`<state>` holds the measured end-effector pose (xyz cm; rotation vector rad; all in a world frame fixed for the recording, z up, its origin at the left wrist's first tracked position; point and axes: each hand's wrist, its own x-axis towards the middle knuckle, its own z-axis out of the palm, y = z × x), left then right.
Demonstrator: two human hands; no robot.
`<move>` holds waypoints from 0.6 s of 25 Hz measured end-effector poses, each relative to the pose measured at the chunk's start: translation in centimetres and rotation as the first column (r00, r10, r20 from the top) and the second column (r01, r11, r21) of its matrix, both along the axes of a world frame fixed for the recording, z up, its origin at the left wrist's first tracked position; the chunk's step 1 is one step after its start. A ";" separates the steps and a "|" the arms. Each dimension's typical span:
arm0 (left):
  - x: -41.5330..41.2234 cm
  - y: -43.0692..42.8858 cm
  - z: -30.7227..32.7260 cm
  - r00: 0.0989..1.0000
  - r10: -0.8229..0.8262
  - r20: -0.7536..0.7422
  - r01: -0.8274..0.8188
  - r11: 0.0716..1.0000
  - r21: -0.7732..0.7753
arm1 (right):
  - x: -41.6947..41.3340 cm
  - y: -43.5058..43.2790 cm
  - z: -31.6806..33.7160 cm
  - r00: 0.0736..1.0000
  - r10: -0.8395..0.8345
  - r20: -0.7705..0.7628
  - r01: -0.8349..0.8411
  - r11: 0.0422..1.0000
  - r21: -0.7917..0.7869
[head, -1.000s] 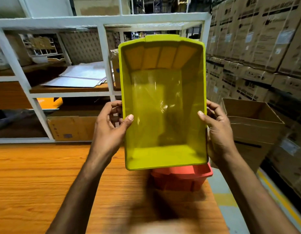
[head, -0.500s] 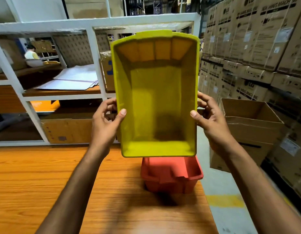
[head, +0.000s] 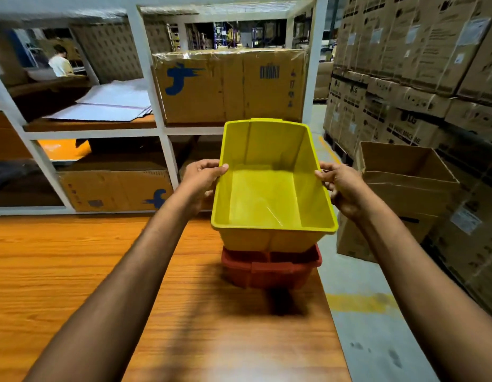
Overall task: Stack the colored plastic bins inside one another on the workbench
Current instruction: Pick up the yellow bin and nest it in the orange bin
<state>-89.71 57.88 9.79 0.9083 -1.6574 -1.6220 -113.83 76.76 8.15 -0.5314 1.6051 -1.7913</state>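
Held mouth-up, a bright yellow rectangular plastic bin [head: 269, 194], directly above a red plastic bin [head: 271, 267] of like shape, so tapered walls can drop straight in. Gripped on both long rims: left hand [head: 199, 180] closed on the left rim, thumb over the edge; right hand [head: 339, 188] closed on the right rim likewise, keeping it level and square. Underside seemingly entering or just over the red mouth; contact hard to tell. Red bin resting near the right edge of the orange wooden workbench [head: 87, 271], beside an open cardboard box [head: 404, 188] on the floor.
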 end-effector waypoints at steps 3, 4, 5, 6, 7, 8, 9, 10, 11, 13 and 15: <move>-0.7 0.6 -1.7 0.999 -0.018 0.037 0.015 0.998 0.067 | -0.2 -0.2 -1.7 0.999 -0.029 0.042 0.026 0.996 0.080; -0.8 0.7 -2.4 0.999 -0.015 0.049 0.011 0.997 0.082 | 0.0 -0.1 -2.1 0.998 -0.036 0.059 0.029 0.994 0.103; -0.9 0.8 -3.0 0.998 -0.011 0.059 0.005 0.995 0.097 | 0.2 -0.1 -2.6 0.997 -0.036 0.071 0.027 0.992 0.127; -0.9 0.9 -3.6 0.998 -0.002 0.068 -0.006 0.994 0.109 | 0.3 0.0 -3.0 0.996 -0.033 0.077 0.021 0.988 0.150; -1.0 0.9 -4.0 0.997 0.008 0.075 -0.017 0.993 0.115 | 0.4 -0.1 -3.3 0.996 -0.024 0.081 0.009 0.985 0.174; -1.1 0.8 -4.5 0.997 0.016 0.082 -0.026 0.993 0.118 | 0.4 -0.1 -3.6 0.996 -0.008 0.084 -0.009 0.981 0.194; -1.2 0.8 -4.9 0.996 0.022 0.086 -0.033 0.992 0.126 | 0.5 -0.2 -3.9 0.996 0.004 0.089 -0.023 0.978 0.210; -1.2 0.7 -5.3 0.995 0.025 0.091 -0.038 0.990 0.136 | 0.6 -0.3 -4.1 0.996 0.009 0.094 -0.030 0.974 0.224; -1.3 0.6 -5.5 0.995 0.025 0.099 -0.040 0.988 0.149 | 0.6 -0.3 -4.2 0.995 0.001 0.096 -0.024 0.971 0.239; -1.3 0.4 -6.2 0.992 0.010 0.129 -0.031 0.986 0.166 | 0.8 -0.4 -4.6 0.995 -0.024 0.097 -0.003 0.962 0.272; -1.4 0.1 -6.8 0.988 0.009 0.157 -0.038 0.982 0.185 | 1.0 -0.3 -5.2 0.994 -0.044 0.099 0.012 0.954 0.299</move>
